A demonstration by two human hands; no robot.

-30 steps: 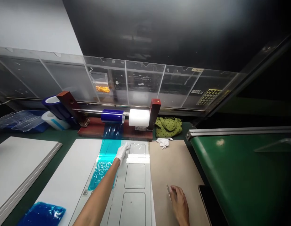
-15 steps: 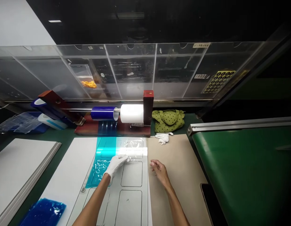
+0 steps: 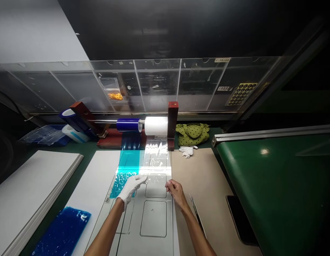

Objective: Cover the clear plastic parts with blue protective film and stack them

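Clear film [image 3: 155,159] is strung out in front of white roll [image 3: 156,126], near corners seemingly pinched by fingers of left hand [image 3: 132,188] and right hand [image 3: 177,193], likely for even tension. Outlined sheet [image 3: 153,245], also in front of white roll, is presumably laid underneath so outlines show through.

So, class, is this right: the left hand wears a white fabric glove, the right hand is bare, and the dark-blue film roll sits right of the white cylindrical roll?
Not quite: the head view shows the dark-blue film roll left of the white cylindrical roll. The left hand does wear a white fabric glove, and the right hand is bare.
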